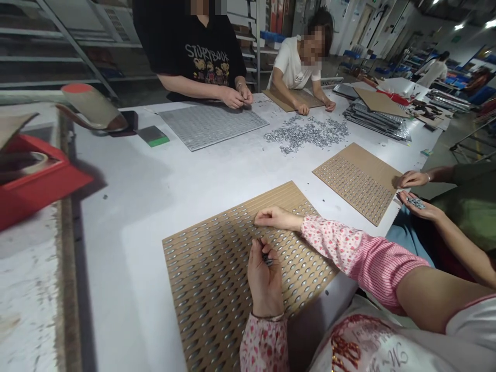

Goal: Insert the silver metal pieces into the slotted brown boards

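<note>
**Left grip (265, 279) pinches silver pieces (266, 260) over a slotted brown board (284, 192)**

The slotted brown board lies on the white surface (155, 206) directly in front of the person, angled across the near corner. Its rows of oval openings cover most of its face, and many show a metallic glint, though the view cannot settle whether each one is filled.

Over the board's middle, the left grip is closed, its fingers (256, 263) curled together around a small cluster of silver pieces. The right grip (277, 217) is apart and empty, its fingers stretched out with the fingertips touching the board's upper part, just beyond the left grip.

Past the board's far-right corner lies a second brown board (358, 161). Beside that, a co-worker's hand (416, 203) cups more metal pieces. Beyond the boards, a loose heap of metal pieces (306, 133) is spread on the surface, with a gray perforated sheet (213, 126) to its left and a stack of dark sheets (377, 124) to its right. Two more people work across the surface from the slotted brown board. A red box (31, 181) sits well to its left, off the surface's edge.
</note>
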A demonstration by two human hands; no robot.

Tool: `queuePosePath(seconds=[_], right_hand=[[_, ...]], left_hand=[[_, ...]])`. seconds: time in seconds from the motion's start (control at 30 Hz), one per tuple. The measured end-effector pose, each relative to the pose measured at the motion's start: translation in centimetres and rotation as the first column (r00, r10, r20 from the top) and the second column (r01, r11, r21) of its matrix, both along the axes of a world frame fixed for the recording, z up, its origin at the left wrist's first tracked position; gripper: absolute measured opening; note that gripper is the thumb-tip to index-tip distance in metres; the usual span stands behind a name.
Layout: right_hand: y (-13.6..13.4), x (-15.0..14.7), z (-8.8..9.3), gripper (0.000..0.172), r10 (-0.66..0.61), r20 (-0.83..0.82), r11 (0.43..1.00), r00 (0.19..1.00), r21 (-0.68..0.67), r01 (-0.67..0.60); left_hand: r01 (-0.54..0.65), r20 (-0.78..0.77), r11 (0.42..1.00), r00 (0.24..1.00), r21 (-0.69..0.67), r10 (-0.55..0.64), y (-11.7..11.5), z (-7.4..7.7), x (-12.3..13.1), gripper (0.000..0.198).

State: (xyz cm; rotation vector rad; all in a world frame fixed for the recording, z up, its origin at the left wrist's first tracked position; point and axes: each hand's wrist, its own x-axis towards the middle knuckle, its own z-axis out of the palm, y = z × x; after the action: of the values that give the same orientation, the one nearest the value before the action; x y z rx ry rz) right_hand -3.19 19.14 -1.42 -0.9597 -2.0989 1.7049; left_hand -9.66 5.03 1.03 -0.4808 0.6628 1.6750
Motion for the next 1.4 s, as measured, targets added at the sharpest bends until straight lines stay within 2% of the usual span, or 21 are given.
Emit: queuePosePath(seconds=[0.03, 0.1, 0.2, 0.27, 0.37, 0.43, 0.5, 0.6, 0.7, 0.77, 0.87, 0.93, 1.0, 1.07, 1.13, 1.2, 1.27, 1.33, 1.4], right_hand=[[-0.5, 0.4, 0.5, 0.031, 0.085, -0.076, 0.990, 0.994, -0.107, -0.092], [-1.3, 1.1, 1.6, 0.039, 0.206, -0.177, 0.940, 0.962, -0.238, -0.245], [-2.0, 1.4, 2.2, 0.039, 0.237, -0.206, 0.907, 0.950, -0.304, -0.292], [-1.6, 1.0, 1.8, 0.035, 0.181, -0.189, 0.926, 0.965, -0.298, -0.232], [0.1, -0.2, 0.4, 0.026, -0.084, -0.118, 0.966, 0.989, -0.253, 0.052], [1.5, -1.0, -0.6, 0.020, -0.252, -0.023, 0.960, 0.967, -0.134, 0.247], [2.5, -1.6, -1.4, 0.017, -0.304, 0.086, 0.952, 0.949, 0.068, 0.299], [3.1, -2.1, -2.0, 0.018, -0.293, 0.196, 0.914, 0.936, 0.346, 0.214], [2.9, -2.4, -2.5, 0.017, -0.262, 0.230, 0.834, 0.937, 0.543, 0.100], [2.8, -2.6, -2.8, 0.016, -0.264, 0.237, 0.778, 0.935, 0.625, 0.061], [2.7, -2.7, -3.0, 0.011, -0.292, 0.231, 0.750, 0.928, 0.657, 0.072], [2.6, -2.5, -2.8, 0.007, -0.293, 0.199, 0.767, 0.935, 0.633, 0.106], [2.3, -2.1, -2.3, 0.007, -0.278, 0.141, 0.839, 0.950, 0.518, 0.169], [1.7, -1.2, -1.4, 0.015, -0.197, 0.049, 0.947, 0.979, 0.270, 0.177], [0.8, -0.2, -0.3, 0.028, -0.042, -0.079, 0.999, 0.996, 0.001, 0.042], [-0.3, 0.8, 0.8, 0.039, 0.138, -0.179, 0.978, 0.974, -0.131, -0.163], [-1.2, 1.3, 1.5, 0.040, 0.235, -0.217, 0.951, 0.947, -0.152, -0.271], [-1.9, 1.3, 1.7, 0.037, 0.238, -0.229, 0.952, 0.944, -0.139, -0.273], [-1.9, 0.8, 1.5, 0.035, 0.171, -0.230, 0.970, 0.958, -0.129, -0.204]], left_hand=[[-0.004, -0.015, 1.000, 1.000, -0.010, 0.004, 0.0, 0.2, 0.0, 0.021], [-0.009, -0.037, 1.000, 0.999, -0.028, 0.008, 0.1, 0.3, 0.0, 0.022], [-0.006, -0.056, 0.999, 0.998, -0.046, 0.003, 0.3, 0.2, 0.1, 0.021], [-0.021, -0.052, 0.998, 0.998, -0.053, 0.018, 0.3, 0.1, 0.1, 0.020], [-0.066, -0.023, 0.995, 0.998, -0.080, 0.064, 0.4, 0.1, 0.0, 0.021], [-0.066, -0.007, 0.994, 0.998, -0.083, 0.066, 0.3, 0.1, -0.1, 0.024], [-0.055, 0.015, 0.996, 0.998, -0.071, 0.056, 0.3, -0.1, -0.1, 0.024], [-0.037, 0.049, 0.998, 0.998, -0.059, 0.040, 0.2, -0.5, -0.1, 0.024], [-0.013, 0.052, 0.999, 0.999, -0.051, 0.016, 0.1, -0.7, -0.1, 0.020], [-0.016, 0.023, 0.999, 1.000, -0.048, 0.017, 0.0, -0.7, 0.0, 0.017], [-0.039, -0.038, 0.998, 0.999, -0.048, 0.037, 0.0, -0.5, 0.0, 0.016], [-0.049, -0.048, 0.997, 0.998, -0.058, 0.046, 0.1, -0.5, -0.1, 0.015], [-0.057, -0.036, 0.996, 0.998, -0.063, 0.055, 0.1, -0.5, -0.1, 0.015], [-0.055, -0.026, 0.997, 0.998, -0.054, 0.053, 0.1, -0.7, -0.2, 0.016], [-0.052, -0.035, 0.998, 0.998, -0.041, 0.051, 0.2, -1.0, -0.1, 0.016], [-0.046, -0.051, 0.999, 0.998, -0.029, 0.044, 0.4, -1.2, 0.0, 0.016], [-0.036, -0.047, 0.999, 0.998, -0.019, 0.035, 0.5, -1.4, 0.1, 0.017], [-0.023, -0.004, 1.000, 1.000, -0.020, 0.023, 0.6, -1.3, 0.2, 0.019], [-0.028, 0.043, 0.999, 0.999, -0.039, 0.030, 0.5, -0.9, 0.1, 0.021]])
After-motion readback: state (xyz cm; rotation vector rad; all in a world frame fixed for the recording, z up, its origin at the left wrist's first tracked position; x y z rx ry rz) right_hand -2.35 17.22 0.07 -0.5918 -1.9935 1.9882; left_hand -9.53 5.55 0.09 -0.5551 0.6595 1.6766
